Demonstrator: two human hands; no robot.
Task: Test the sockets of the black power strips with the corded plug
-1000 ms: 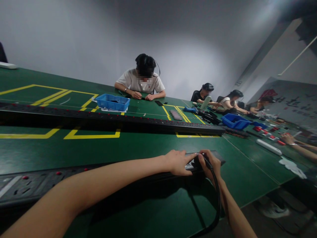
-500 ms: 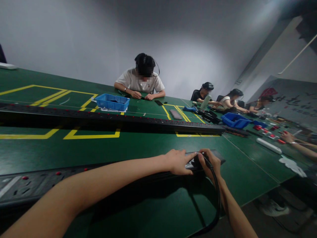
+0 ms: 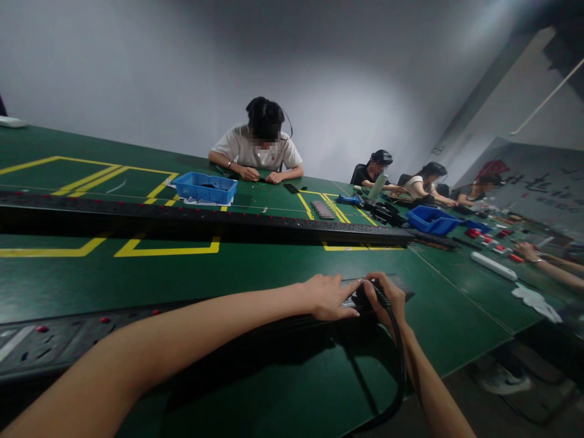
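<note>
A long black power strip [image 3: 68, 337] with red switches lies along the near edge of the green table [image 3: 255, 267]. My left hand [image 3: 326, 297] rests on its far right end, fingers stretched flat across the top. My right hand [image 3: 385, 299] is closed round a black plug at that same end. A thick black cable [image 3: 398, 371] runs from the plug down past my right forearm and off the table edge.
A second long black power strip [image 3: 228, 219] crosses the table's middle. A blue bin [image 3: 205, 187] stands beyond it, in front of a seated person in white. More seated people, another blue bin [image 3: 432, 220], a white strip [image 3: 493, 266] and red parts lie to the right.
Both hands stay at the strip's right end. The view has shifted slightly, nothing else moved.
</note>
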